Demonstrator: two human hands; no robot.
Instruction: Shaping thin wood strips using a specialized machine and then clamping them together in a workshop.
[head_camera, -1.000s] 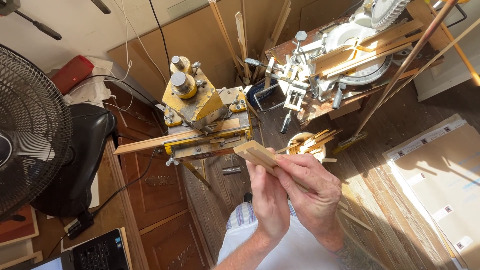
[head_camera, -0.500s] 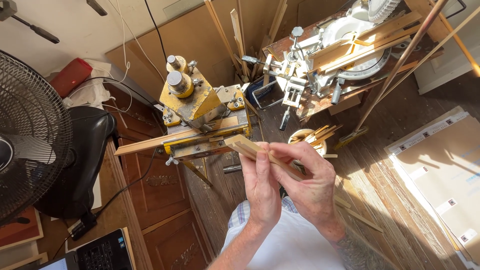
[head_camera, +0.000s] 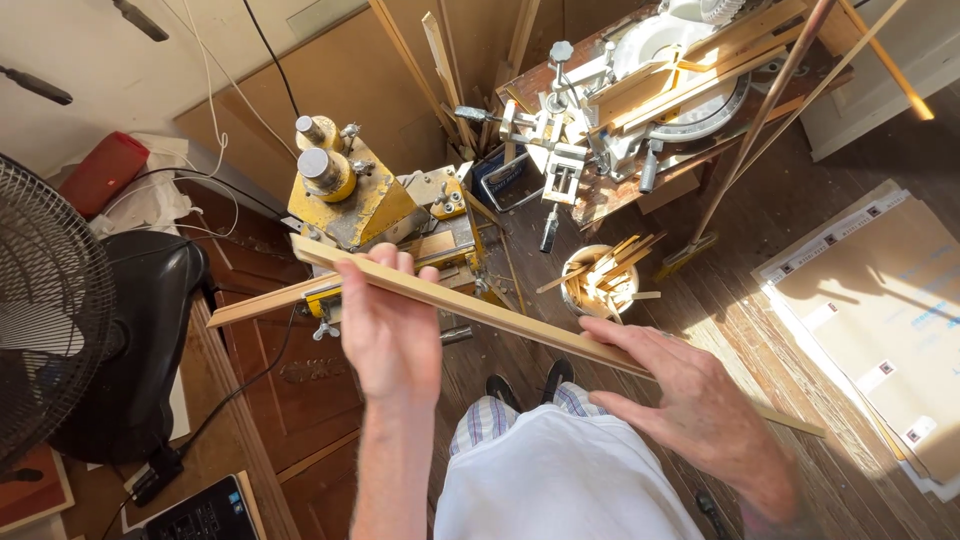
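While the long wooden strip (head_camera: 480, 310) is being held up at chest height, it is being gripped near its far end by the left hand (head_camera: 385, 330), whose fingers (head_camera: 385, 262) are being curled over the strip's upper edge with the thumb hidden beneath. The grip of the right hand (head_camera: 690, 400) is looser: its fingers are being laid almost flat and spread along the strip's near part, so the strip is being steadied from below and beside rather than clenched; how firmly it is being pinched cannot be told. The strip is being carried slantwise, its far end hanging just in front of the yellow machine (head_camera: 365, 200) and its near end running past the right hand toward the wooden floor (head_camera: 760, 320).

Relative to that machine, a white bucket of offcuts (head_camera: 600, 280) is standing to its right, a mitre saw (head_camera: 660, 80) is sitting on a surface beyond and to the right, and a black fan (head_camera: 45, 310) is standing well to its left.

By judgement, the strip is being looked over or lined up for the machine. A next move would call for the far end to be lowered level and guided squarely, with both hands being kept clear of working parts.
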